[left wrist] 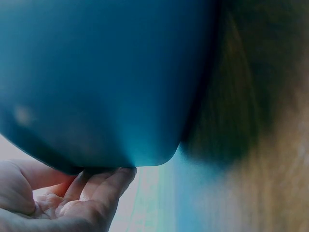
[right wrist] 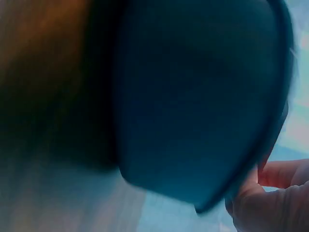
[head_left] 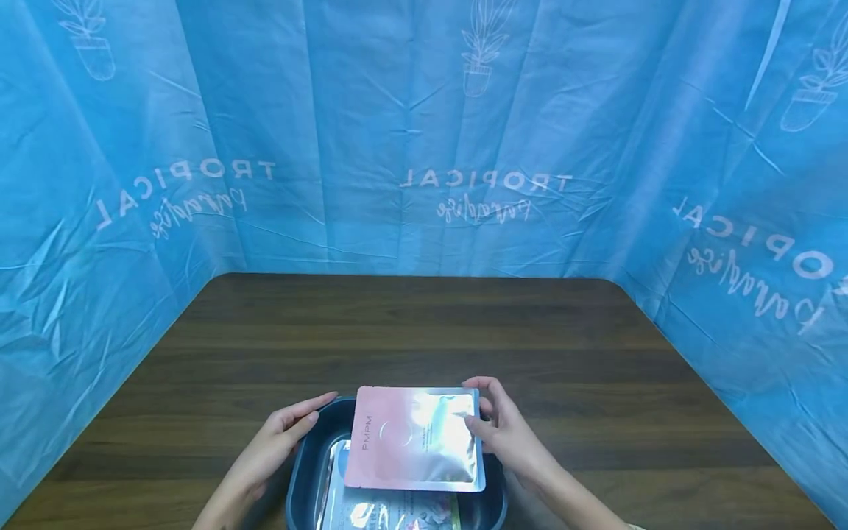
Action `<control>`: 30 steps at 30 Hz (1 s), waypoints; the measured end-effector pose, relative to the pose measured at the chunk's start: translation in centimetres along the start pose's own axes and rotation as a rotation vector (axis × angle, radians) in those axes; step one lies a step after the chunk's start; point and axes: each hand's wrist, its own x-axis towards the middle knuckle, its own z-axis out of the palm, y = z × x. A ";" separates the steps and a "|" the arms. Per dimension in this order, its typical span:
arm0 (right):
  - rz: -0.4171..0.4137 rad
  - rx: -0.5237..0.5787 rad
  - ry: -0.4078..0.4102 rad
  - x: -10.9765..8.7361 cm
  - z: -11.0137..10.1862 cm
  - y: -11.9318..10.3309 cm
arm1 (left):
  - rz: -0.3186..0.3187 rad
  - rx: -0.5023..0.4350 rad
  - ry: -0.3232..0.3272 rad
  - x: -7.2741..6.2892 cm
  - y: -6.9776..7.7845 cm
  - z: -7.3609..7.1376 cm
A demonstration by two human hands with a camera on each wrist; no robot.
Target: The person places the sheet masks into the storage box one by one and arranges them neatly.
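A dark blue plastic basin (head_left: pixel 302 471) stands at the near edge of the head view. My left hand (head_left: pixel 270 440) holds its far left corner by the rim; in the left wrist view the fingers (left wrist: pixel 108 186) touch the outer wall. Over the basin, my right hand (head_left: pixel 515 436) pinches a pink and silver sheet mask packet (head_left: pixel 387 442) by its right edge, thumb on top. The packet lies roughly flat and covers part of the basin. Beneath it, inside the basin, is another shiny light blue packet (head_left: pixel 361 508), partly hidden.
The basin rests on a dark wood-grain table (head_left: pixel 424 331). Blue printed curtains (head_left: pixel 358 132) hang behind the table and along both sides.
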 end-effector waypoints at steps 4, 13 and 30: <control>-0.015 -0.024 -0.068 0.1 1.4 0.4 | -0.003 -0.016 -0.002 0.1 0.0 0.0; -0.119 -0.169 -0.135 -0.2 2.6 1.1 | 0.023 -0.031 -0.026 0.3 0.2 0.1; -0.361 -0.871 -0.162 -0.2 2.9 1.4 | 0.004 -0.032 -0.012 0.0 0.0 0.1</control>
